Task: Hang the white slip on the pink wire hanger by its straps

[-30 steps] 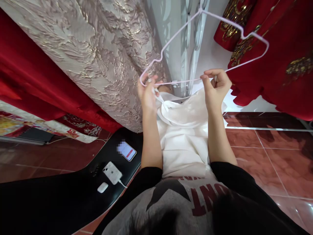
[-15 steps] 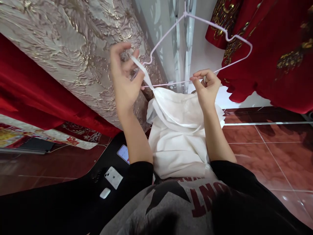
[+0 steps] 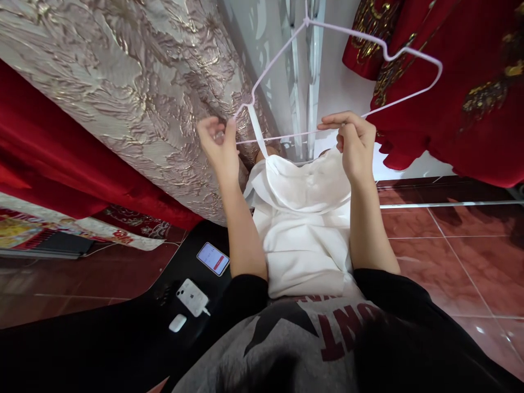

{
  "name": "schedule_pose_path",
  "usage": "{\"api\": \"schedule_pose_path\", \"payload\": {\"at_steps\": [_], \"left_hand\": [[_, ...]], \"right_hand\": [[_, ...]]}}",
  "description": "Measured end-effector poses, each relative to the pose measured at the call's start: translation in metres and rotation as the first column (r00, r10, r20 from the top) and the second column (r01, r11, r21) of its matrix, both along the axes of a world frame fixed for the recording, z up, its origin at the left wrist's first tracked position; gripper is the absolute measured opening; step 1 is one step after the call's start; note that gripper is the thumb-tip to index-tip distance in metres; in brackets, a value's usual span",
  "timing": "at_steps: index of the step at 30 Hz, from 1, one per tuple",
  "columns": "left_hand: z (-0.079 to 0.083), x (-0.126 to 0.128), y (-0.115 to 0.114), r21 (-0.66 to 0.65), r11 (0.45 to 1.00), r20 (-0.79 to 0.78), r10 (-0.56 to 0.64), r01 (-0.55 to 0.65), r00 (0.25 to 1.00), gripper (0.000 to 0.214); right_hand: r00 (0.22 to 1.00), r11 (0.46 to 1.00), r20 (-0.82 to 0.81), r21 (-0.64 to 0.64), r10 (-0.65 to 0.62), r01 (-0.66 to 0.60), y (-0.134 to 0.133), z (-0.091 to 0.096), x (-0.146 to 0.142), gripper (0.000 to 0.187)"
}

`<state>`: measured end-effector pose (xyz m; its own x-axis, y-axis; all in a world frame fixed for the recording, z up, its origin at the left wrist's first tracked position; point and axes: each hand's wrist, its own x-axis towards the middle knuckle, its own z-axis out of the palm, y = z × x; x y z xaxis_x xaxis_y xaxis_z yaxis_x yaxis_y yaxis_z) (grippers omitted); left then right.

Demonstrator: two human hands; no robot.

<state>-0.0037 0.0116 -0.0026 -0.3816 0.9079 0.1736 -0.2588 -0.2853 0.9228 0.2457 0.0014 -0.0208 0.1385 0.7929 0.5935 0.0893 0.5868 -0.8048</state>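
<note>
A pale pink clothes hanger (image 3: 282, 52) is held up in front of me. My left hand (image 3: 219, 147) has its thumb and curled fingers around the hanger's left end; the fingertips are slightly blurred. One strap (image 3: 257, 131) of a white garment (image 3: 307, 185) loops over the left notch of the hanger. The garment lies across my lap, its upper edge below the bottom bar. My right hand (image 3: 357, 144) pinches the bottom bar on the right, index finger stretched along it. Whatever lies behind that hand is hidden, and the right notch carries no strap.
A phone with a lit screen (image 3: 213, 258), a white phone (image 3: 192, 298) with a cable and a white case (image 3: 177, 323) lie on a black surface at left. Textured cloth (image 3: 164, 82) hangs at left, red embroidered cloth (image 3: 446, 109) at right. Red tiles (image 3: 470, 262) cover the floor.
My left hand has let go of the strap, which now sits over the left notch, and has moved down to the hanger's end. The hanger's right end has shifted outward to the right.
</note>
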Motion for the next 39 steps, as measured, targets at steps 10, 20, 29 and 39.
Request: {"api": "schedule_pose_path", "payload": {"at_steps": [10,20,29,39], "left_hand": [[-0.036,0.054,0.006,0.184,0.972,0.115,-0.168,0.145,0.979,0.017],[-0.024,0.040,-0.004,0.251,0.947,0.128,-0.237,0.200,0.963,0.020],[-0.023,0.036,-0.002,0.130,0.981,0.107,-0.160,0.146,0.981,0.018],[-0.013,0.034,-0.004,0.149,0.976,0.134,-0.178,0.157,0.975,0.029]], "right_hand": [[0.997,0.997,0.060,0.062,-0.057,0.054,-0.003,0.001,-0.003,0.036],[0.973,0.807,-0.142,0.543,-0.182,0.230,0.008,0.025,0.084,0.045],[0.990,0.933,0.013,0.336,-0.142,0.129,0.039,0.053,0.105,0.027],[0.984,0.982,0.161,0.181,-0.081,0.051,0.057,0.067,0.109,0.008]]}}
